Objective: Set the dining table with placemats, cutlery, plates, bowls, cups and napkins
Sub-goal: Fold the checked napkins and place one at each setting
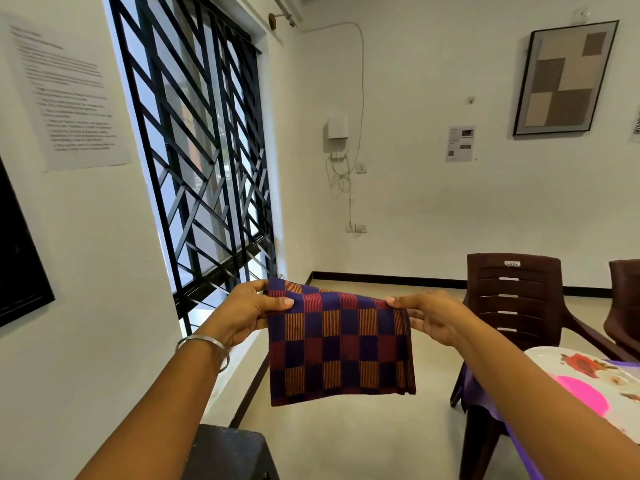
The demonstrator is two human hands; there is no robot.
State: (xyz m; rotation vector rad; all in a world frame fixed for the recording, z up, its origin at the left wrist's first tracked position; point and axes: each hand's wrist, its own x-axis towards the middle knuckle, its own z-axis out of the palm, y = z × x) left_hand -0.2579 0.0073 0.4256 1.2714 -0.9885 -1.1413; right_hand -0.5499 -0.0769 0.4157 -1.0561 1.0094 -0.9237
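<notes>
A folded checked cloth napkin (341,344) in purple, red and orange hangs in the air in front of me. My left hand (247,311) pinches its upper left corner between thumb and fingers. Its upper right corner is pinched by my right hand (427,317). The cloth hangs down flat from the two hands, above the floor. At the lower right, the dining table (588,367) shows a floral cover, with a bright pink round thing (585,396) on it partly hidden by my right arm.
Two dark brown plastic chairs (516,299) stand beside the table at the right. A dark stool top (228,452) sits low under my left arm. A barred window (207,150) fills the left wall, and open beige floor (346,438) lies ahead.
</notes>
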